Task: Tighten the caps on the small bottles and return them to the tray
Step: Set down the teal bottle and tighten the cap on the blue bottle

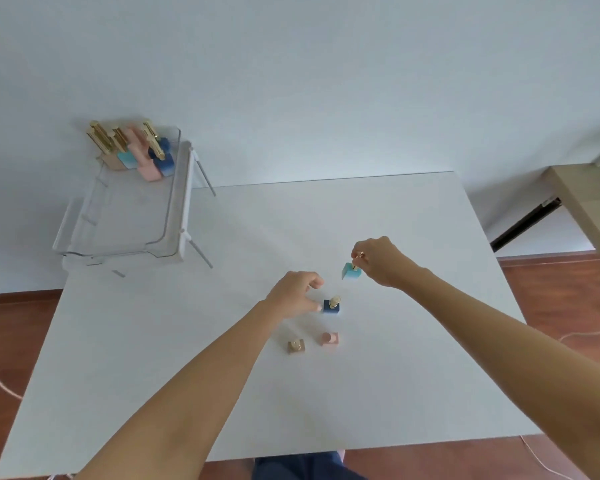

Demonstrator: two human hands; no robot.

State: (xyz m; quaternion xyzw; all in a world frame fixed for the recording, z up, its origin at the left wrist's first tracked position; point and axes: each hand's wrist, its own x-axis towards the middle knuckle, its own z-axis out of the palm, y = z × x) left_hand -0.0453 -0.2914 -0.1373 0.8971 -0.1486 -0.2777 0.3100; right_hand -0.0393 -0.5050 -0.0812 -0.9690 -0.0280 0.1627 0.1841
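Right hand (378, 261) pinching gold cap of light-blue square bottle (351, 271), bottle tilted on white table (395, 375). Left hand (297, 292) fingers spread, thumb touching dark-blue square bottle (331, 305). Clear plastic tray (174, 216) well apart, far left.

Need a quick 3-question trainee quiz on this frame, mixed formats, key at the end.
1. True or false: the right hand pinches the gold cap of the light blue bottle.
2. How many small bottles stand on the white table, outside the clear tray?
3. Which bottle is nearest the left hand? A) the tan bottle B) the dark blue bottle C) the pink bottle

Key:
1. True; the bottle hangs tilted from that grip.
2. Four: light blue, dark blue, pink, tan.
3. B; fingertips are right beside it, contact unclear.
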